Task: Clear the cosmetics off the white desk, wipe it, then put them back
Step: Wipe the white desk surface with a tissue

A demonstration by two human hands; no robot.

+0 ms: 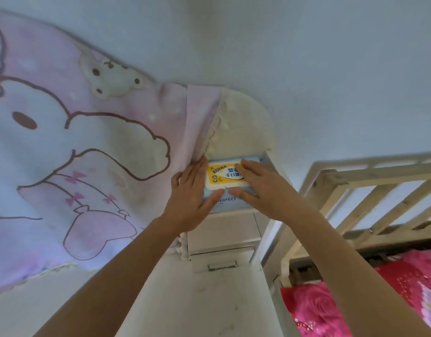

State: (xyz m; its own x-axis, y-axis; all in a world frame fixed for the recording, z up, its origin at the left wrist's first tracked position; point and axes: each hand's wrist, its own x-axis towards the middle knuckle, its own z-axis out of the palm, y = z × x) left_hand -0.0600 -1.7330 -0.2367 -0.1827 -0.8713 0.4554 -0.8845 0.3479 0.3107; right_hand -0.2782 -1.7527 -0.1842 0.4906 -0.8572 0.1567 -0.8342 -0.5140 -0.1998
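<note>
A light blue pack of wet wipes (228,203) with a white and yellow lid lies on top of a small white drawer unit (221,237). My left hand (190,193) rests on the pack's left side, thumb across its front edge. My right hand (258,186) lies over the right part of the lid, fingers flat on the yellow label and thumb at the lid's front lip. The lid looks closed. The white desk surface (209,300) shows below, scuffed with grey marks. No cosmetics are in view.
A pink cartoon-print curtain (76,147) hangs at the left, touching the pack. A cream rounded board (246,127) stands behind the pack. A wooden bed rail (370,190) and a pink floral bedspread (379,300) are at the right.
</note>
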